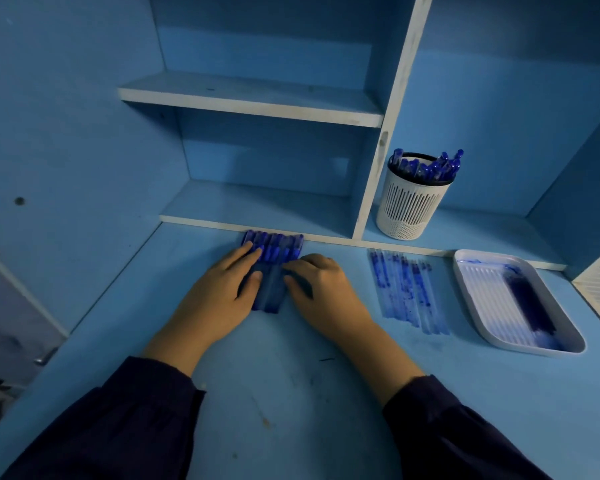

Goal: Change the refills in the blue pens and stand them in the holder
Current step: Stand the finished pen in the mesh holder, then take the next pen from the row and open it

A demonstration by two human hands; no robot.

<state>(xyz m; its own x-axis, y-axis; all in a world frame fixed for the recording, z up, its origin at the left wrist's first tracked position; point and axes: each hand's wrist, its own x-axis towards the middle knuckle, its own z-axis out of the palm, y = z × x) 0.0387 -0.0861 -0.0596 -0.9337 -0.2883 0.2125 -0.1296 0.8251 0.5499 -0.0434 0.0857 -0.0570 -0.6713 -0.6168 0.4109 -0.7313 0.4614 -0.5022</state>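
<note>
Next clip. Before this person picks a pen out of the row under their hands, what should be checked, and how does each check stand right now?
1. Pens in reach: row of pens lies under the left hand and right hand: ok.
2. One pen singled out: left hand lies flat on the row, right hand's fingers curl onto it: cannot tell.
3. Refills at hand: refills lie side by side on the desk, right of the hands: ok.
4. Holder upright: holder stands on the low shelf, pens in it: ok.
5. Room left in holder: cannot tell.
</note>
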